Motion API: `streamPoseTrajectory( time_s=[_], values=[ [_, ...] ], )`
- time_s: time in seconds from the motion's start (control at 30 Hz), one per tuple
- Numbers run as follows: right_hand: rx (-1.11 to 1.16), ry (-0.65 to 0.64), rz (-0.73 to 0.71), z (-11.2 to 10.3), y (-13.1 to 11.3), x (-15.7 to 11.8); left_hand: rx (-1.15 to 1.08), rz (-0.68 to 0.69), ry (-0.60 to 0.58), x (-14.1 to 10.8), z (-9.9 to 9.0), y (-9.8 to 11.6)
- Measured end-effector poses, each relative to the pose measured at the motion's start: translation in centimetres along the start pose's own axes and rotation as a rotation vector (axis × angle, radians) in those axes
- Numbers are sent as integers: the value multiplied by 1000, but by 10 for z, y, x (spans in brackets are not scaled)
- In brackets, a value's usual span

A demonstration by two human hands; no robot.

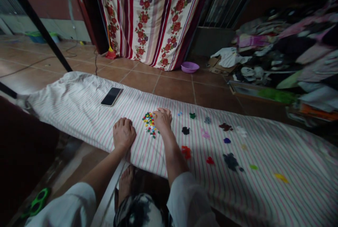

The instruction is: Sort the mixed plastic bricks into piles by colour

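My right hand [163, 119] is at the right edge of a mixed pile of small coloured pieces [150, 125], in red, yellow, green, white and blue. Its thumb points toward the pile and the other fingers reach forward, apart from it; I see nothing held, though the palm side is hidden. My left hand [124, 133] rests palm down on the striped cloth [155, 156], left of the pile, with its fingers loosely spread and nothing visible in them. Single-colour groups lie to the right, among them a black group [185, 130], an orange-red group [186, 152] and a dark green group [192, 115].
A phone [111, 96] lies on the cloth at the left. More groups, such as brown [225, 127], dark grey [231, 161] and yellow pieces [281, 178], spread rightward. Beyond are a purple basin [189, 67], a floral curtain [148, 19] and heaped clothes [285, 50].
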State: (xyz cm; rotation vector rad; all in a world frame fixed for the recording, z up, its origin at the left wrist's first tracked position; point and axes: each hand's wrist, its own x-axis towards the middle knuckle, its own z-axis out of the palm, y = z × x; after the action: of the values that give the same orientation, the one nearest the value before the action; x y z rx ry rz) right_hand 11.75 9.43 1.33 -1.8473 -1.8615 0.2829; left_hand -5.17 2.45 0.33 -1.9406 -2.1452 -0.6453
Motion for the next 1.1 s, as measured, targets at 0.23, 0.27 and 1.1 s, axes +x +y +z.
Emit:
streamPoseTrajectory(
  time_s=[0.23,0.27,1.1],
  values=[
    [40,-8,-7,0,-6,2,-20,1,7,0,0,-1],
    [43,0,-16,1,-6,1,-21,2,6,0,0,-1],
    [102,111,-46,-1,-20,-1,-14,5,-4,0,0,-1]
  ],
)
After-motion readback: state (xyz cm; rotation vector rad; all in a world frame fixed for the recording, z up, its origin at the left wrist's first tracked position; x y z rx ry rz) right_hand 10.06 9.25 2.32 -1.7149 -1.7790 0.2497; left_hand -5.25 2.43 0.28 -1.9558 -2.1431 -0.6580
